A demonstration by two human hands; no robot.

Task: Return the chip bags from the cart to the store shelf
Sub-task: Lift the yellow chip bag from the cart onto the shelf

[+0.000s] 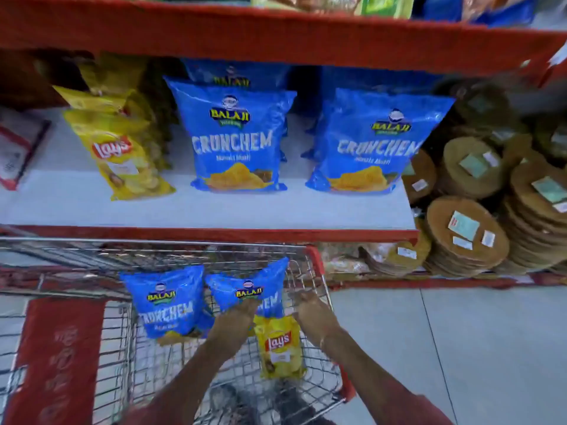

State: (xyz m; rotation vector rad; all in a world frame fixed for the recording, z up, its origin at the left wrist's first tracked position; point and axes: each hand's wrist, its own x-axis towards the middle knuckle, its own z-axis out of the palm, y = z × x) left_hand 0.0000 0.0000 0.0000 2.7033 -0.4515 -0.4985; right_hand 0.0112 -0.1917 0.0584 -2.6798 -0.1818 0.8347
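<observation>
Left hand [242, 314] fingers grasping blue bag [245, 289] in cart [319, 262]; right hand [310, 305] released, beside. Lift gently, no crushing, stand on shelf [214, 210].

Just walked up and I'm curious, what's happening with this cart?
A person is unloading a wire cart at a snack shelf. The left hand grips one blue Balaji Crunchem bag; the right hand reaches in beside it. Another Crunchem bag and a yellow Lay's bag remain in the cart.

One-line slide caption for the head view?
Left hand grips a blue Crunchem bag in the cart; right hand reaches alongside.
</observation>
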